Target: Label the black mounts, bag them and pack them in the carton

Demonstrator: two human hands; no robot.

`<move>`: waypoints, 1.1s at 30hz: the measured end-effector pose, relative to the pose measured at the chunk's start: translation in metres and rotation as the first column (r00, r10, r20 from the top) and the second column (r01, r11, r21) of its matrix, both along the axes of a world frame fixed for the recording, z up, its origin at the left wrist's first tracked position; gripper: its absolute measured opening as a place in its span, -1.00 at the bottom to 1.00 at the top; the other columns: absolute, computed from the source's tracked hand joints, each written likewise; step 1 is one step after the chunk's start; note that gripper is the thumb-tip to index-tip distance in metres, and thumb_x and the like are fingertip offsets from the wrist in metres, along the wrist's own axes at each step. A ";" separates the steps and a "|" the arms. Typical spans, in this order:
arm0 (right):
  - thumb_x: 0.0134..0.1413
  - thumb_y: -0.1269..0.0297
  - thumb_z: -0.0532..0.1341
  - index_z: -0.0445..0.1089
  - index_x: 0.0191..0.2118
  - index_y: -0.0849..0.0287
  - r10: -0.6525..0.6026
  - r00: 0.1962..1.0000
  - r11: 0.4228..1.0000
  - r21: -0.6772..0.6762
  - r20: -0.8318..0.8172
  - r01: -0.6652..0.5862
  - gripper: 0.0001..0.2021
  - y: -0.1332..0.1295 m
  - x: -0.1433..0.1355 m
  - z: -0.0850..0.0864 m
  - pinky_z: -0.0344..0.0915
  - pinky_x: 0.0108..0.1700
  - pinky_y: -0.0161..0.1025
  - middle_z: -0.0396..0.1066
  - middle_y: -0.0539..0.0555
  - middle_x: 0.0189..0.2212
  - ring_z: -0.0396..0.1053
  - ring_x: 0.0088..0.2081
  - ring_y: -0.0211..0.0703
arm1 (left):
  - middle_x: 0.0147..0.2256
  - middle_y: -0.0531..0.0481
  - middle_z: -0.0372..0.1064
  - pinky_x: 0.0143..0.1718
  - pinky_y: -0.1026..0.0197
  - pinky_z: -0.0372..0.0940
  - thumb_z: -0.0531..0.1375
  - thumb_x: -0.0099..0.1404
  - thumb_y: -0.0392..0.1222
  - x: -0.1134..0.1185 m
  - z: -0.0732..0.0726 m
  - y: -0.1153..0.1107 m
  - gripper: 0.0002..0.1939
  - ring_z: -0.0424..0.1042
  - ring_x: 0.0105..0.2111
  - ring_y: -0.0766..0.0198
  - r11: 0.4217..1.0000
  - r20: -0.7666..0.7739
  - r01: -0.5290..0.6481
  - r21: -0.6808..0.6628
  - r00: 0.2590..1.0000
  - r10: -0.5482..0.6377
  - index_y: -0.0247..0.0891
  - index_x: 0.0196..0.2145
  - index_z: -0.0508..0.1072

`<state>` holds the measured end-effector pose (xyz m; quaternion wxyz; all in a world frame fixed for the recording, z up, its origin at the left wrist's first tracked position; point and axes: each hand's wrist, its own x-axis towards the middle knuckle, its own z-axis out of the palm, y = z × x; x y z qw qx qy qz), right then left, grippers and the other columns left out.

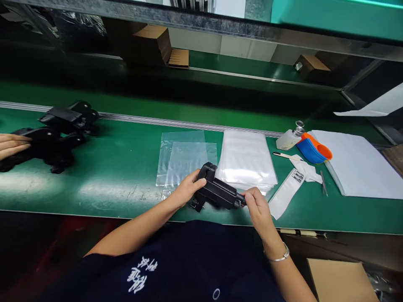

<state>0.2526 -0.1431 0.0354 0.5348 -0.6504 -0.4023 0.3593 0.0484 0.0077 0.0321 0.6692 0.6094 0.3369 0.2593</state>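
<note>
A black plastic device, with a long body and a narrow end on the right, is held just above the bench near its front edge. My left hand wraps round its wider left end, thumb on top. The narrow right end is pinched by the fingers of my right hand, which partly hide its tip. Right behind the device lies a stack of clear plastic bags. Two loose clear bags lie flat to the left of that stack.
At far left, another person's hand touches black plastic parts. On the right are a pump bottle, blue and orange scoops, a label strip, tweezers and white sheets. A metal-edged shelf spans overhead.
</note>
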 end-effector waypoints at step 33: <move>0.19 0.38 0.23 0.28 0.06 0.06 -0.184 0.687 0.917 0.374 0.703 -0.137 -0.67 0.004 0.024 0.003 0.47 -0.13 0.01 0.40 0.18 -0.12 0.42 -0.06 0.03 | 0.05 -0.14 0.43 0.28 -0.21 -0.04 0.30 0.17 -0.11 -0.021 0.018 -0.001 -0.58 0.31 0.16 -0.06 0.830 -0.031 0.182 0.527 0.980 -0.194 -0.13 0.00 0.44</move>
